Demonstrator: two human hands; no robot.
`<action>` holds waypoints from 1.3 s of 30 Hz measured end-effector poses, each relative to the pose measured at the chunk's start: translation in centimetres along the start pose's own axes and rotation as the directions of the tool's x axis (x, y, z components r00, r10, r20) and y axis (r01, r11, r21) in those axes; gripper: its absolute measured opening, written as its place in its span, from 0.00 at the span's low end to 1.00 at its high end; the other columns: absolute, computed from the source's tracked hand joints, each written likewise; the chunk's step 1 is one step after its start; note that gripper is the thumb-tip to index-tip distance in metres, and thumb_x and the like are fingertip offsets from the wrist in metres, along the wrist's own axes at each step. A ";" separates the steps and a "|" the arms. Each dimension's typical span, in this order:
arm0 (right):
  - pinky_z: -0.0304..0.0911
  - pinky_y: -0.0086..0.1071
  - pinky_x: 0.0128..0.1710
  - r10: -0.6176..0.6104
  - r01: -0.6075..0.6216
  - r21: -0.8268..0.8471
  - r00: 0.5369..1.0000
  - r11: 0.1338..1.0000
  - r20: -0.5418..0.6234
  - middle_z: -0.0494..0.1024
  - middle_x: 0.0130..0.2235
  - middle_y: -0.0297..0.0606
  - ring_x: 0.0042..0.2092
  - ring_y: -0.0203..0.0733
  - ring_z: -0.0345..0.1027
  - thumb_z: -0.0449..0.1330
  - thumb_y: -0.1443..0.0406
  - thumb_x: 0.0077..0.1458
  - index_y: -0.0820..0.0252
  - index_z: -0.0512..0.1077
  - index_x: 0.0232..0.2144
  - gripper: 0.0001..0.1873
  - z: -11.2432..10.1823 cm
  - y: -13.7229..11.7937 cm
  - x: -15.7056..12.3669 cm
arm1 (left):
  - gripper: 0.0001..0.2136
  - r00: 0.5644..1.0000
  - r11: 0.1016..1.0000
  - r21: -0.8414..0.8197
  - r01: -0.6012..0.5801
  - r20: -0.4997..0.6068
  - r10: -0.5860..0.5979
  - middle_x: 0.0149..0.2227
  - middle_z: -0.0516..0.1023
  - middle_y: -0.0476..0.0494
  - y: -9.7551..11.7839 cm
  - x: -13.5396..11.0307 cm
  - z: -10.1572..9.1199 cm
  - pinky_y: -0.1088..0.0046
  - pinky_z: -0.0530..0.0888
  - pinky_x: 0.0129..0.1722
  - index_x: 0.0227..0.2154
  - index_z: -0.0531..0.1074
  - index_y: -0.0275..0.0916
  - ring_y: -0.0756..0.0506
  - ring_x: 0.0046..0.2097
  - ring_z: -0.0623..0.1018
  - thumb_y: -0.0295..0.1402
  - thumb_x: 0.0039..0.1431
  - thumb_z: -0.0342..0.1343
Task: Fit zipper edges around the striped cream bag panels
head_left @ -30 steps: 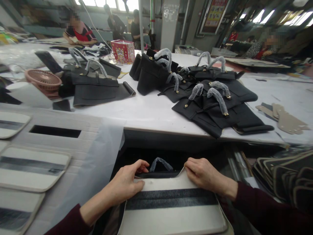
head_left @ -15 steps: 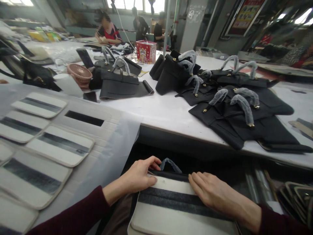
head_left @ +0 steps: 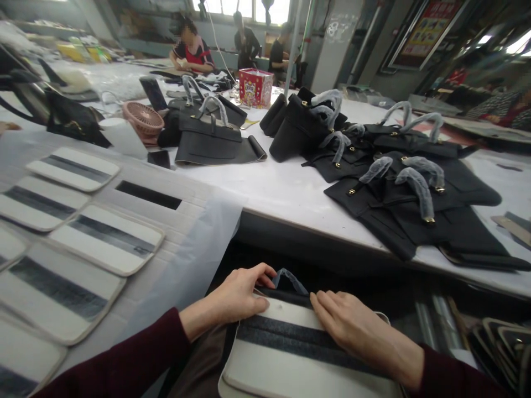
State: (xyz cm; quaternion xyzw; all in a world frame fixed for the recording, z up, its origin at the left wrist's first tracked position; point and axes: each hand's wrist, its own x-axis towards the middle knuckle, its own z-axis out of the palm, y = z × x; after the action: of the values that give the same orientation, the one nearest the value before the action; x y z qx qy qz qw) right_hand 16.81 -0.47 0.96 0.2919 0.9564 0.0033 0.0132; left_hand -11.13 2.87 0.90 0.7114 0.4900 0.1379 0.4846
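1. Striped panel (head_left: 290, 359): a white, round-cornered board with one dark band. It lies under both hands, low and close to the person, below the edge of the table (head_left: 282, 193).
2. Left hand (head_left: 238, 296): clamped on the far left corner of the striped panel, thumb on top and fingers curled over the edge.
3. Right hand (head_left: 352, 326): spread flat, palm down on the dark band, gripping nothing, with its fingertips near the far edge. The two hands are apart.
4. Wrapped handle (head_left: 290, 279): a foam-sleeved loop rising from a black bag piece (head_left: 286, 296) just beyond the far edge, between the hands.
5. Handling, as judged: light and thin, and fairly stiff, since it holds flat. The surface is matte and cloth-like and looks unlikely to slip. It does not look fragile, though the white face would mark easily. The best hold is a pinch on the far long edge near each corner.
6. Orientation: the long axis runs from hand to hand, along the band, with the right end slightly nearer the person. The banded face is up and the far edge points toward the table.
7. Surroundings: like panels (head_left: 105, 237) lie in rows beyond the left hand, and black handbags (head_left: 415, 199) lie beyond the right.
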 end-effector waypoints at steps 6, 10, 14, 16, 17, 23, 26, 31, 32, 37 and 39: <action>0.59 0.27 0.24 0.619 -0.524 0.525 0.786 0.671 -0.007 0.69 0.22 0.32 0.23 0.34 0.65 0.48 0.68 0.63 0.62 0.70 0.27 0.16 -0.2 4.2 1.8 | 0.26 1.000 1.000 -0.012 0.004 0.019 -0.003 0.43 0.80 0.55 0.0 0.1 -0.2 0.73 0.72 0.43 0.49 0.71 0.49 0.46 0.43 0.79 0.26 0.42 0.58; 0.65 0.32 0.35 0.293 -0.229 0.419 0.952 0.879 -0.093 0.76 0.35 0.40 0.35 0.41 0.71 0.52 0.66 0.64 0.62 0.73 0.41 0.11 -1.9 2.3 2.2 | 0.26 1.000 1.000 -0.030 0.005 0.000 -0.005 0.43 0.80 0.55 -0.2 0.0 -0.1 0.73 0.72 0.43 0.49 0.70 0.48 0.46 0.43 0.79 0.26 0.43 0.58; 0.65 0.39 0.34 -0.057 0.055 -0.042 0.997 0.998 -0.051 0.76 0.39 0.48 0.36 0.48 0.70 0.53 0.74 0.58 0.72 0.69 0.51 0.18 -1.1 -1.0 2.9 | 0.26 1.000 0.999 -0.051 0.014 -0.013 -0.014 0.42 0.80 0.54 -0.5 0.0 0.1 0.73 0.72 0.43 0.48 0.71 0.48 0.45 0.43 0.79 0.26 0.42 0.58; 0.64 0.38 0.34 -0.109 0.107 -0.090 0.994 0.990 -0.024 0.76 0.40 0.50 0.36 0.47 0.70 0.52 0.77 0.55 0.73 0.69 0.50 0.20 -0.2 -1.3 3.5 | 0.26 1.000 0.998 -0.059 0.017 -0.007 -0.017 0.43 0.80 0.54 -0.6 0.0 0.0 0.73 0.72 0.43 0.49 0.71 0.48 0.45 0.43 0.79 0.26 0.42 0.58; 0.62 0.36 0.32 -0.073 0.072 -0.035 0.997 0.997 -0.020 0.76 0.39 0.48 0.34 0.45 0.69 0.51 0.77 0.55 0.72 0.71 0.46 0.17 0.1 -1.1 3.9 | 0.26 1.000 0.998 -0.059 0.017 -0.003 -0.017 0.43 0.81 0.54 -0.7 0.0 -0.1 0.73 0.72 0.43 0.49 0.71 0.48 0.45 0.43 0.79 0.26 0.42 0.58; 0.51 0.27 0.27 0.349 -0.353 0.567 0.929 0.744 0.121 0.68 0.23 0.32 0.25 0.31 0.58 0.53 0.73 0.52 0.63 0.69 0.21 0.10 1.0 1.5 6.5 | 0.27 0.999 1.000 -0.001 0.002 0.046 -0.002 0.45 0.80 0.52 -0.6 0.4 -0.5 0.72 0.72 0.45 0.51 0.70 0.48 0.44 0.45 0.79 0.28 0.43 0.59; 0.48 0.27 0.24 0.377 -0.443 0.650 0.892 0.618 0.250 0.65 0.20 0.29 0.23 0.30 0.55 0.53 0.73 0.49 0.62 0.69 0.20 0.09 0.8 2.0 6.9 | 0.27 0.998 0.999 0.034 -0.019 0.060 0.017 0.45 0.80 0.52 -0.4 0.5 -0.5 0.71 0.71 0.47 0.50 0.71 0.48 0.44 0.46 0.78 0.27 0.43 0.58; 0.50 0.28 0.28 0.271 -0.303 0.617 0.951 0.727 0.148 0.72 0.25 0.31 0.27 0.31 0.61 0.53 0.72 0.51 0.61 0.72 0.24 0.09 -1.2 1.3 6.4 | 0.27 0.998 1.000 -0.008 0.013 0.067 -0.012 0.44 0.80 0.51 -0.2 0.5 -0.4 0.72 0.72 0.45 0.50 0.71 0.47 0.44 0.44 0.78 0.27 0.43 0.59; 0.51 0.28 0.29 0.235 -0.266 0.587 0.963 0.765 0.130 0.73 0.27 0.32 0.28 0.32 0.62 0.53 0.72 0.52 0.60 0.72 0.26 0.09 -1.7 1.1 6.2 | 0.27 0.997 1.000 -0.024 0.019 0.070 -0.017 0.44 0.80 0.51 -0.2 0.5 -0.4 0.72 0.72 0.44 0.50 0.71 0.47 0.44 0.44 0.79 0.27 0.42 0.59; 0.45 0.33 0.27 0.136 -0.148 0.322 0.989 0.935 0.059 0.73 0.31 0.35 0.28 0.36 0.63 0.54 0.67 0.57 0.60 0.71 0.30 0.07 -1.9 -0.6 6.6 | 0.27 0.998 0.994 -0.106 0.023 0.054 -0.017 0.43 0.79 0.50 -0.6 0.4 -0.3 0.73 0.72 0.41 0.50 0.71 0.46 0.45 0.42 0.78 0.27 0.42 0.60; 0.44 0.35 0.27 0.071 -0.068 0.219 0.997 0.973 -0.006 0.73 0.32 0.36 0.29 0.38 0.65 0.52 0.68 0.60 0.60 0.70 0.31 0.08 -0.8 -1.4 7.1 | 0.27 0.999 0.989 -0.145 0.025 0.040 -0.020 0.42 0.79 0.49 -0.9 0.4 -0.1 0.72 0.72 0.42 0.50 0.70 0.45 0.45 0.42 0.78 0.27 0.42 0.61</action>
State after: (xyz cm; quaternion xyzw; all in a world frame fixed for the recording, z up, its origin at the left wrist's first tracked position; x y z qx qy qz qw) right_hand 10.15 2.37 1.58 0.3249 0.9402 -0.0994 -0.0259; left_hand -11.52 3.32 0.11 0.6712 0.4772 0.1539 0.5460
